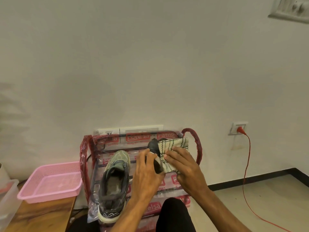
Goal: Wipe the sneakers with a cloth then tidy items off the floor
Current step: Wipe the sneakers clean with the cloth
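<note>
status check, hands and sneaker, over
Left hand grips dark sneaker. Right hand holds cloth against it. Second sneaker sits on rack, nothing blocking.

Pink mesh basket (pixel 48 197) sat on wooden table (pixel 41 216), red cable (pixel 245 174) ran down from wall socket (pixel 238 128), plastic-wrapped rack (pixel 84 158) stood against white wall (pixel 150 64)
</note>
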`<action>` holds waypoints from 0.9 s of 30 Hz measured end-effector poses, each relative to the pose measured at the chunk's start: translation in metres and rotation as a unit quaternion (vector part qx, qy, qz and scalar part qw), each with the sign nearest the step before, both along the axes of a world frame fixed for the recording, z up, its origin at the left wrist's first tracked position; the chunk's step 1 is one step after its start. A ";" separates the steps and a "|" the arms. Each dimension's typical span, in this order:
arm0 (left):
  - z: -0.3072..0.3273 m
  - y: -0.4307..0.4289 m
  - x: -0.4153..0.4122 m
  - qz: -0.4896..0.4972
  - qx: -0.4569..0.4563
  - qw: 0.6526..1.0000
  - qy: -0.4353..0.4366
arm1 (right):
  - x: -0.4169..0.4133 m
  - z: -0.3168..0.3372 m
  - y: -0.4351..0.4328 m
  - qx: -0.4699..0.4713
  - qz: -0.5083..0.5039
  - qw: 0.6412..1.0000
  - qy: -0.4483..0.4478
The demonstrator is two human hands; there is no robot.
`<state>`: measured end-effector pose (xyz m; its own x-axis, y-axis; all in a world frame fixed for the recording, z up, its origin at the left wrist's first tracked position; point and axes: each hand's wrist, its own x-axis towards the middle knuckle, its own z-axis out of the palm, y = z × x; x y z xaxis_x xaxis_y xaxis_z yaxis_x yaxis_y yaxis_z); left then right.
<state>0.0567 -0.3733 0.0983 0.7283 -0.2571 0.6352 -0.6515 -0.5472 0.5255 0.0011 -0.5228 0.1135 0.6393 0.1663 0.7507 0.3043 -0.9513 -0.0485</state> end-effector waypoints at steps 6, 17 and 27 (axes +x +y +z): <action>0.006 -0.007 -0.002 0.008 -0.026 1.000 0.007 | 0.006 0.014 0.009 0.180 -0.067 0.981 -0.031; 0.011 0.005 0.002 -0.016 -0.059 0.997 0.043 | 0.008 0.029 0.024 0.056 0.032 0.998 0.023; 0.002 0.009 -0.002 0.000 -0.085 0.992 0.089 | 0.028 0.055 0.040 0.003 0.064 0.994 0.087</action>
